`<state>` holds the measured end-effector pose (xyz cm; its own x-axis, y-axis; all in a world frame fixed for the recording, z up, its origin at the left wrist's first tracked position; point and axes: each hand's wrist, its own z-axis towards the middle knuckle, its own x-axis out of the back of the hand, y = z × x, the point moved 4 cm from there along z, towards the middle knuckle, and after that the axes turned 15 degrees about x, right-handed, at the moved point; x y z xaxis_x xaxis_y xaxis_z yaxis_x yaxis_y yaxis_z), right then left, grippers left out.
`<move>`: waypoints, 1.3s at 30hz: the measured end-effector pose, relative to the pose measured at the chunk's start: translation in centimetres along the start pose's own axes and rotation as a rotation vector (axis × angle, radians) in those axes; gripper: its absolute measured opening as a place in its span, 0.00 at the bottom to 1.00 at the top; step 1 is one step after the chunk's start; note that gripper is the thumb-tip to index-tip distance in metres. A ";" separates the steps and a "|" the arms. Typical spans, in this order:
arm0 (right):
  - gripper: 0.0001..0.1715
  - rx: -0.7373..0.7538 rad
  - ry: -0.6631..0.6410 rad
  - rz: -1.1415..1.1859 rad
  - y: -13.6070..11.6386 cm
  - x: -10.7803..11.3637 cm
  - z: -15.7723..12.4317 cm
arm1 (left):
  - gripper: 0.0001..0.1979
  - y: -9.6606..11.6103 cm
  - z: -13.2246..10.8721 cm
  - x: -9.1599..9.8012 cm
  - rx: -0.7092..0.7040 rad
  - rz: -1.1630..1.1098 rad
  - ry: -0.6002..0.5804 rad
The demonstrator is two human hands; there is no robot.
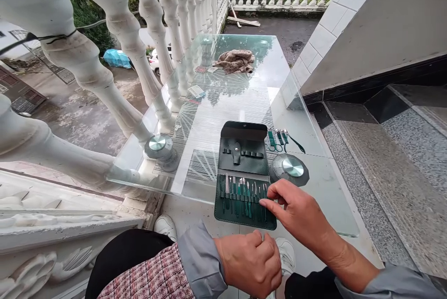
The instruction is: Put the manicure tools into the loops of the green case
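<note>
A dark green tool case (243, 159) lies open on the glass table (223, 103), its lower flap holding a row of several small green-handled tools (243, 194). My right hand (296, 213) rests at the case's lower right edge, fingers stretched toward the tools, with nothing in it. My left hand (249, 261) is curled into a fist near my lap, below the case; whatever is in it is hidden. A few green-handled scissors and clippers (281, 139) lie on the glass just right of the case lid.
White stone balusters (132, 43) run along the table's left side. A crumpled brown cloth (236, 61) lies at the table's far end. Round metal table fittings (292, 167) (159, 146) sit beside the case. A granite step (401, 150) rises at the right.
</note>
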<state>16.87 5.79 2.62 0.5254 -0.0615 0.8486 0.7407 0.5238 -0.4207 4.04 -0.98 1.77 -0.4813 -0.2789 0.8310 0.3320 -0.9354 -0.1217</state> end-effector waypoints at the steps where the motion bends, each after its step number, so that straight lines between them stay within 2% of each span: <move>1: 0.10 0.039 0.008 -0.003 -0.4 -0.1 0.1 | 0.11 0.0 0.0 0.0 -0.001 -0.006 0.004; 5: 0.07 0.166 0.012 -0.028 -2.2 -0.5 0.3 | 0.11 0.2 -0.4 -0.1 -0.005 -0.024 -0.003; 9: 0.04 0.194 0.033 -0.034 -3.5 -1.2 0.5 | 0.10 0.4 -0.9 0.1 -0.006 -0.052 -0.025; 13: 0.16 0.187 0.059 -0.036 -4.2 -2.2 0.5 | 0.09 0.4 -1.2 0.4 0.026 -0.112 0.025; 16: 0.23 0.173 0.059 -0.044 -4.3 -2.9 0.5 | 0.08 0.4 -1.4 0.3 0.043 -0.121 0.048; 20: 0.25 0.171 0.032 -0.033 -4.2 -3.2 0.6 | 0.08 0.6 -1.6 0.1 0.052 -0.120 0.039; 27: 0.23 0.161 0.034 -0.010 -3.9 -3.3 0.6 | 0.08 0.8 -1.7 -0.3 0.026 -0.125 -0.073; 35: 0.19 0.177 0.039 0.052 -3.9 -3.2 0.6 | 0.08 0.6 -1.4 -0.2 0.016 -0.127 -0.098; 39: 0.23 0.155 0.028 0.104 -3.7 -3.0 0.7 | 0.08 0.5 -1.4 0.0 0.022 -0.099 -0.056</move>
<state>12.30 4.64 1.85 0.6084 -0.0226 0.7933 0.6097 0.6532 -0.4490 3.11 -1.76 0.96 -0.4667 -0.1726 0.8674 0.3029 -0.9527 -0.0266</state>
